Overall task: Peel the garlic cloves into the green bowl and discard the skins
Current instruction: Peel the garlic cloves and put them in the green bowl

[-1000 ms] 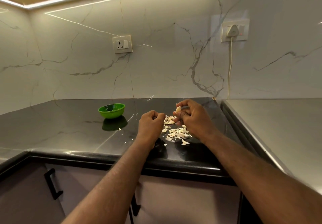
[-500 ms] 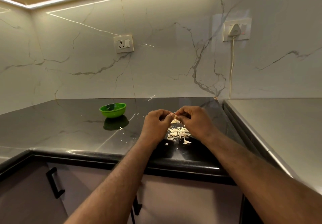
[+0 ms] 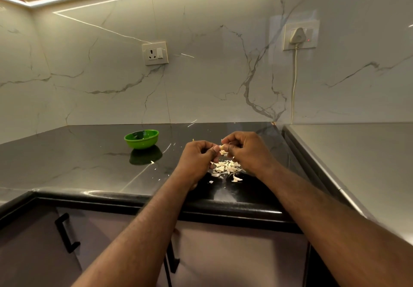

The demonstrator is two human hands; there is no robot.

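Black cabinet handle point(image 3: 67, 233), lower left, below the counter edge;
green bowl point(image 3: 141, 139), upright on the dark polished countertop point(image 3: 67, 159), well left of both hands, contents too dark to tell;
white wall socket point(image 3: 155, 53), on the marble backsplash point(image 3: 212, 74) above the bowl;
left hand point(image 3: 196, 159), fingers curled, thumb and fingertips pinching the garlic clove point(image 3: 222, 147) from its left side;
garlic clove, pale, mostly hidden, held between both hands above the counter;
garlic skins point(image 3: 225, 168), loose pale heap on the countertop just under the hands, stray flecks toward the bowl;
right hand point(image 3: 245, 150), fingers curled, pinching the same clove from the right;
second socket point(image 3: 298, 36), white plug in, cord running down the wall;
grey metal surface point(image 3: 357, 164), far right, beside the countertop
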